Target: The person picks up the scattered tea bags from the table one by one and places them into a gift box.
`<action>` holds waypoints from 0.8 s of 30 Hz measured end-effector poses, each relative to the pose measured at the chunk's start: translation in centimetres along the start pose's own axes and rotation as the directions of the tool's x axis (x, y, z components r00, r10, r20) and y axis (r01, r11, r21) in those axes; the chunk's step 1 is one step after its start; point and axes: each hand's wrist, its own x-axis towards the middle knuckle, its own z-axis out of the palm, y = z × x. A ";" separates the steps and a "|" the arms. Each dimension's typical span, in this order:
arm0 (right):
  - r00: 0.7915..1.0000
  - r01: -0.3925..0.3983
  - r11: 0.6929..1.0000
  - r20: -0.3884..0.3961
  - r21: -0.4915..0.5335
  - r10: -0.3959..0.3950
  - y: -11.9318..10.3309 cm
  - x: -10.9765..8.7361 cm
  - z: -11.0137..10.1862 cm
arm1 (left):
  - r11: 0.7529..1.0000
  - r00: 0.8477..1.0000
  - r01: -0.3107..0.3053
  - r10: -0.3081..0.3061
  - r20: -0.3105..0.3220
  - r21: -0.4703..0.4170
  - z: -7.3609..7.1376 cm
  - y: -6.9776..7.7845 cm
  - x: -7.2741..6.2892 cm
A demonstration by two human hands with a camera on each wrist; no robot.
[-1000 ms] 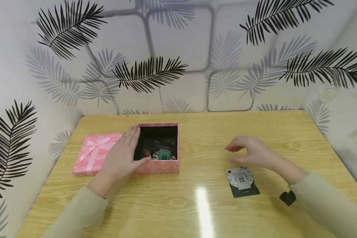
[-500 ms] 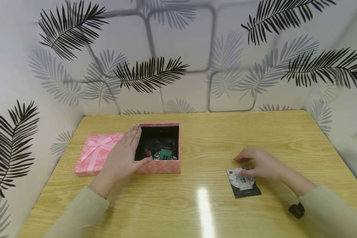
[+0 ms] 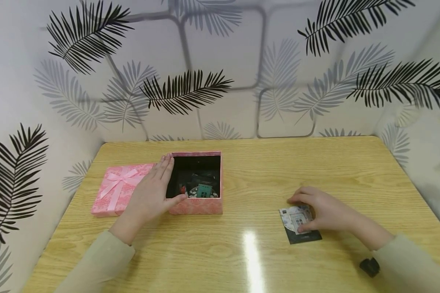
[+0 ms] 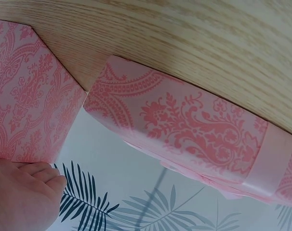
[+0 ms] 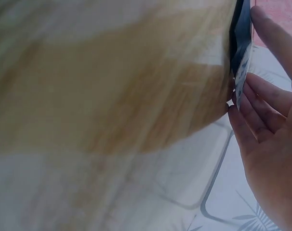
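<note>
My left hand (image 3: 152,189) lies along the left rim of an open pink box (image 3: 196,206), fingers extended and thumb at the front corner. In the left wrist view its fingertips rest at the edge of the patterned wall (image 4: 30,96). Inside the box lie dark packets, one with a green label (image 3: 204,190), beside a small red item (image 3: 183,190). My right hand (image 3: 326,209) grips a flat black-and-white packet (image 3: 289,221) on the table, thumb on its printed face. In the right wrist view, fingertips curl round the far edge of this packet (image 5: 241,43).
The pink lid (image 3: 110,195) with a ribbon bow lies left of the box, partly behind my left hand. A small black object (image 3: 369,267) shows by my right sleeve. A wall with leaf prints (image 3: 220,53) stands behind the wooden table (image 3: 256,171).
My right hand has come down and nearer onto the packet, its thumb now on the printed face. The left hand stays on the box rim.
</note>
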 end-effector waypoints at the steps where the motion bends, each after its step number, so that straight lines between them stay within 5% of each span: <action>1: 1.000 0.006 1.000 -0.006 -0.004 -0.006 0.0 0.0 0.0 | 1.000 1.000 -0.002 0.002 -0.002 0.000 0.0 0.0 0.0; 9: 0.999 0.038 0.999 -0.034 -0.002 -0.038 0.1 0.5 0.0 | 1.000 1.000 -0.012 0.012 -0.005 0.000 0.0 0.0 0.1; 16: 0.998 -0.061 0.995 -0.003 0.072 0.062 -0.3 1.0 -0.3 | 1.000 1.000 -0.015 0.015 -0.016 -0.002 0.0 -0.1 0.1; 24: 0.992 -0.084 0.989 -0.081 0.119 0.094 -0.4 1.9 -0.4 | 1.000 1.000 -0.016 0.016 -0.020 -0.007 0.0 -0.1 0.0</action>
